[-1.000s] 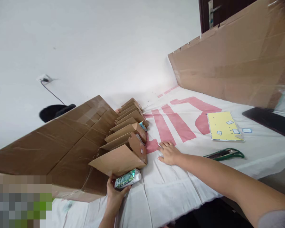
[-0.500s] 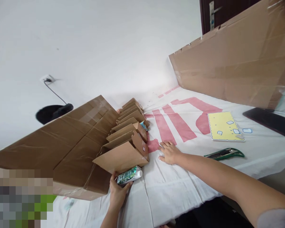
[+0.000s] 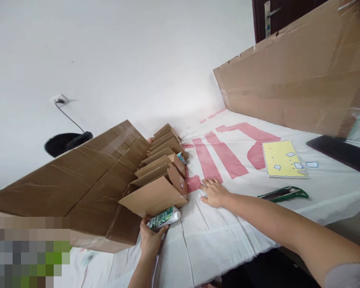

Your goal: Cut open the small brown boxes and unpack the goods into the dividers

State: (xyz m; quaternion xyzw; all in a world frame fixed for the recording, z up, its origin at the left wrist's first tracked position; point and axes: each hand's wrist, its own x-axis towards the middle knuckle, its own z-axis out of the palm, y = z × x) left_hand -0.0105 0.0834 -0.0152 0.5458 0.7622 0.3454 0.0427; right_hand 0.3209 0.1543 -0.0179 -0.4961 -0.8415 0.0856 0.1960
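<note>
My left hand (image 3: pixel 150 239) is closed around a green-and-white drink carton (image 3: pixel 162 218) with a white screw cap. The carton lies on its side, its cap pointing right, close against the front cardboard box (image 3: pixel 154 196). That open box stands nearest me in a row of several brown boxes, and a small label shows on its right end. My right hand (image 3: pixel 213 193) rests flat on the white cloth (image 3: pixel 207 228) with its fingers spread, just right of the row. Behind my right forearm lies a green utility knife (image 3: pixel 283 194).
A large cardboard box (image 3: pixel 87 192) stands along the left of the row. On the right are a yellow card (image 3: pixel 279 159), a dark phone (image 3: pixel 342 153) and a tall cardboard panel (image 3: pixel 288 76). Something skin-coloured, perhaps fingers (image 3: pixel 150 140), shows behind the row.
My left hand and the carton have shifted slightly up and to the right, and the carton has turned a little. The front box has moved marginally. My right hand stays in place.
</note>
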